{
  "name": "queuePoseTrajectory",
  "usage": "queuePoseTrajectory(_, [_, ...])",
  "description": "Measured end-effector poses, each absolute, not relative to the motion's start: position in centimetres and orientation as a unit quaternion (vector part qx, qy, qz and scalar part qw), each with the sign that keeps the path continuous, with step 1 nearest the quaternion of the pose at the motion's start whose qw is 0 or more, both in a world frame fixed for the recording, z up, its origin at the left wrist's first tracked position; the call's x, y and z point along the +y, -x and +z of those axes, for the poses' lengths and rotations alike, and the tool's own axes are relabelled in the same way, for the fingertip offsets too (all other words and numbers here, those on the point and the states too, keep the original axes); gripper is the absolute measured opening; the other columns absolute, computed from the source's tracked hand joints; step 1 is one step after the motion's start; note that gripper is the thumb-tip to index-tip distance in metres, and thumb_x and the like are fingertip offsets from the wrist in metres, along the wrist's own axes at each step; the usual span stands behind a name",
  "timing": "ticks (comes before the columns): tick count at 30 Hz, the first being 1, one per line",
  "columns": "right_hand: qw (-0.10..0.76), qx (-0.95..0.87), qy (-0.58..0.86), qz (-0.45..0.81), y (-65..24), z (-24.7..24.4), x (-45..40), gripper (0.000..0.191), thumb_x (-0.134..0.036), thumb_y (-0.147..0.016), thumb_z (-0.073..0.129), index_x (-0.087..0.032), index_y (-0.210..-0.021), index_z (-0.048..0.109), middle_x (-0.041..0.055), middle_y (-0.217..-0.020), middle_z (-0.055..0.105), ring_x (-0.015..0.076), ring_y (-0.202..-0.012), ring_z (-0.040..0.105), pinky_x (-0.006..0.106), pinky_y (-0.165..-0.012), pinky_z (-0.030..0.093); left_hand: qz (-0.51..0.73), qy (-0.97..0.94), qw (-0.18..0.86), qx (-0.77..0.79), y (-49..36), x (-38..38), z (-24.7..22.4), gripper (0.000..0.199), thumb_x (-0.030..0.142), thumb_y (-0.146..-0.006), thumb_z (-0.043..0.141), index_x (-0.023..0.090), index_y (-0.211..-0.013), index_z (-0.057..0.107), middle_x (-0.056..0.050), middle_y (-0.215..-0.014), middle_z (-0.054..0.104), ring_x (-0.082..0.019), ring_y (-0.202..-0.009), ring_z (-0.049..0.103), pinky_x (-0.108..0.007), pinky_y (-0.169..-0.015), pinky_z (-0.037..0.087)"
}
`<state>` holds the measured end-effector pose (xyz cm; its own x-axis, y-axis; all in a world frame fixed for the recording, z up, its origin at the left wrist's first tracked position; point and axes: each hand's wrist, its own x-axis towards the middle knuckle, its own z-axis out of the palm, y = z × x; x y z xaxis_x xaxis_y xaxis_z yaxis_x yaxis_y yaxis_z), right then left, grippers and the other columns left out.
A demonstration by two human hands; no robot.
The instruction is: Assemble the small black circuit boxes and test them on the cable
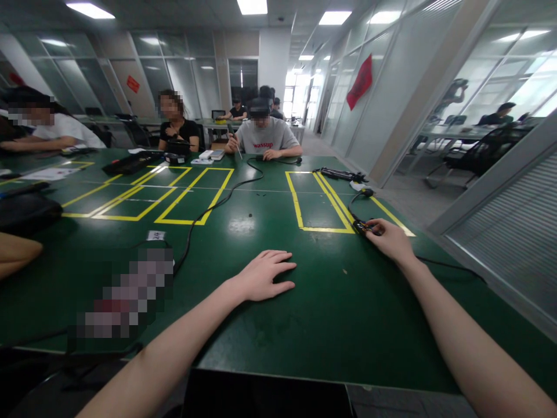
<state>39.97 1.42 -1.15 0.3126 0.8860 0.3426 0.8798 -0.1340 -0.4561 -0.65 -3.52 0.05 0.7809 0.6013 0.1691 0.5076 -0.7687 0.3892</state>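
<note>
Right hand [389, 239] grasping small black corded device [364, 227] beside yellow-taped rectangle [327, 230]; left hand [266, 275] resting spread, empty, nearer side of rectangle, on green surface [304, 325].

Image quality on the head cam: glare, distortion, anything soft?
Head view: ceiling lights blown out; white glare on the green table; wide-angle stretch towards the edges; blocky pixelation hides the object left of the left hand; background people look soft.

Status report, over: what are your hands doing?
Right hand: pinching dark item. Left hand: open, palm down on green table. Black cable off to the left.
</note>
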Motion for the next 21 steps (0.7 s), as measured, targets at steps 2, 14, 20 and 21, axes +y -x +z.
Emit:
queuePoseTrajectory(2, [0.309,-0.587,0.748,0.010,-39.8,-1.1,1.5,0.029,-0.031,-0.072,0.065,-0.022,-0.099,0.070,0.0029,-0.077,0.069,0.0231,-0.074,0.064,0.029,-0.060,0.042,0.146,-0.930,0.163,0.297,0.7,-3.5,0.0,0.048,0.047,-0.097,0.064,0.024,-0.140,0.063,-0.011,-0.156,0.052,-0.029,-0.145,0.047,-0.049,-0.121,0.038])
queuePoseTrajectory(14, [0.393,-0.487,0.778,-0.059,-39.6,-0.6,1.0,0.027,-0.036,-0.079,0.066,-0.019,-0.099,0.072,0.0077,-0.080,0.067,0.0262,-0.077,0.062,0.034,-0.069,0.046,0.135,-0.930,0.160,0.301,0.6,-3.5,0.2,0.049,0.046,-0.097,0.065,0.022,-0.140,0.063,-0.012,-0.156,0.052,-0.029,-0.145,0.047,-0.047,-0.121,0.037])
queuePoseTrajectory(20, [0.329,-0.496,0.801,-0.069,-40.7,-1.8,1.5,0.039,-0.044,-0.083,0.068,-0.015,-0.108,0.077,0.0176,-0.105,0.071,0.0323,-0.093,0.066,0.041,-0.076,0.052,0.142,-0.929,0.157,0.304,0.6,-3.6,0.1,0.048,0.046,-0.097,0.064,0.024,-0.139,0.064,-0.011,-0.155,0.053,-0.029,-0.145,0.048,-0.047,-0.121,0.038])
queuePoseTrajectory(21, [0.315,-0.494,0.808,-0.056,-40.8,-2.0,1.6,0.040,-0.045,-0.084,0.068,-0.015,-0.109,0.078,0.0188,-0.108,0.072,0.0336,-0.095,0.067,0.041,-0.076,0.052,0.142,-0.929,0.159,0.303,0.6,-3.6,0.1,0.048,0.046,-0.097,0.065,0.023,-0.139,0.064,-0.011,-0.155,0.053,-0.029,-0.145,0.048,-0.047,-0.121,0.038])
